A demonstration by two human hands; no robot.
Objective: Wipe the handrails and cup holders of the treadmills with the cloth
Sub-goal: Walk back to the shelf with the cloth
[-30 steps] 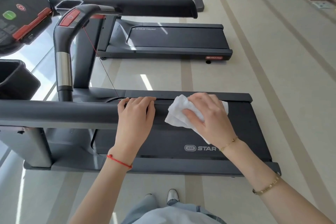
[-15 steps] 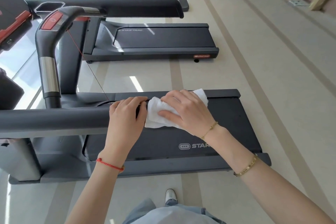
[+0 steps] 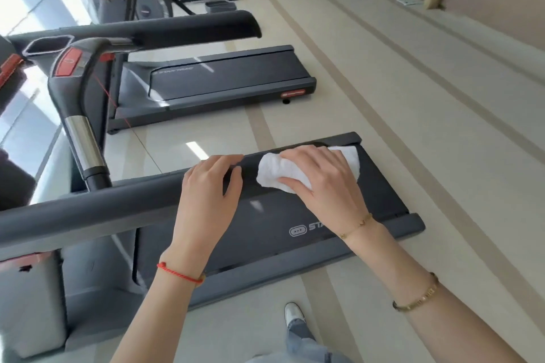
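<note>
White and bunched, the cloth (image 3: 298, 172) lies on the free end of the near handrail (image 3: 88, 212), pressed down by the right hand (image 3: 323, 183), whose fingers are spread over it and curled enough to pin it against the dark padded bar. The left hand (image 3: 211, 194) rests flat on the same handrail just beside the cloth, toward the console side, fingers loosely together and draped over the top, gripping nothing else. Part of the cloth sticks out past the right hand, beyond the handrail's tip.

The step in hand looks like wiping the end stretch of this handrail. To do it well, the person would likely wrap the cloth around the bar so the underside and the rounded tip are covered, not only the top. Firm, even pressure along the bar should serve better than dabbing. The left hand steadies the handrail but covers a patch that will need its own pass. The open cup holder (image 3: 48, 46), well beyond the handrail near the upright, appears untouched.
</note>
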